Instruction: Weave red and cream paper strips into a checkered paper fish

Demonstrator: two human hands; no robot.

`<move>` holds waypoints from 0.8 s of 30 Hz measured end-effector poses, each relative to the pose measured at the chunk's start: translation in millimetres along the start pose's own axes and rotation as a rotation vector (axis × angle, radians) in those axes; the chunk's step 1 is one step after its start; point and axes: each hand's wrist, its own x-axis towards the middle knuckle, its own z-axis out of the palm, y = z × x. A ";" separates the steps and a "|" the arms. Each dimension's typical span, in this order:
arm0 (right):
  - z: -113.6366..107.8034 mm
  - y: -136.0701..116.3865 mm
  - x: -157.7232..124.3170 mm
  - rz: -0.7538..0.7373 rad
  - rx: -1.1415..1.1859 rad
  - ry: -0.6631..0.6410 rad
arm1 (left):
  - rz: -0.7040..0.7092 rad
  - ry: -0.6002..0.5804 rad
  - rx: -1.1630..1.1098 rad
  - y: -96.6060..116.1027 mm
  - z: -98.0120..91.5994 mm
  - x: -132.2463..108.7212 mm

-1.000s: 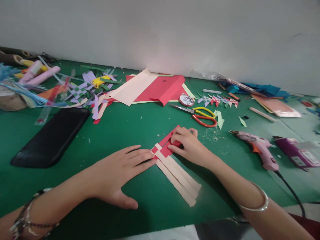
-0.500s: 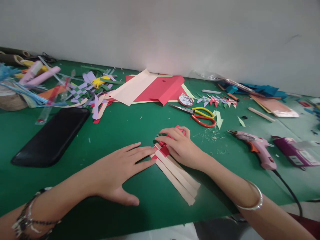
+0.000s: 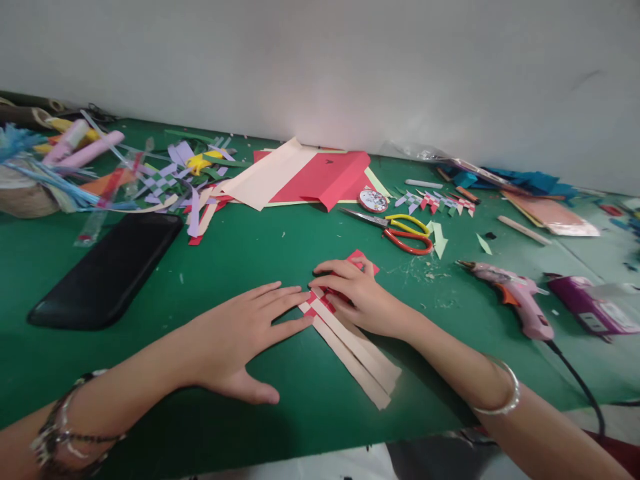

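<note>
Beige paper strips [image 3: 357, 353] lie woven with red paper strips [image 3: 363, 259] on the green table [image 3: 280, 253]. My left hand [image 3: 240, 340] lies flat and open, its fingertips pressing the left edge of the weave. My right hand [image 3: 355, 293] rests over the red strips with its fingers bent and pressed down on them; part of the weave is hidden under it.
A black phone [image 3: 107, 270] lies at left, beyond it a heap of coloured paper strips [image 3: 170, 183]. Red and beige sheets [image 3: 305, 175] lie at the back. Scissors [image 3: 400, 232], a pink glue gun [image 3: 510, 297] with its cord, and a purple box [image 3: 590, 303] are at right.
My right hand has slid left over the red strips toward my left hand, uncovering their far end. My left hand has stayed in place.
</note>
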 end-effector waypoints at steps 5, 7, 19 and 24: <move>0.1 0.8 0.2 -0.002 0.005 0.002 | -0.006 -0.013 0.002 0.2 -0.4 0.6; 0.2 0.7 0.0 -0.002 0.006 -0.001 | -0.009 -0.022 0.011 0.4 -0.5 0.5; 0.6 5.1 -1.4 -0.034 0.004 -0.010 | -0.004 0.014 -0.014 -0.2 0.0 1.3; 0.7 6.7 -2.3 -0.035 0.008 0.007 | -0.009 -0.002 0.002 0.0 -0.5 1.8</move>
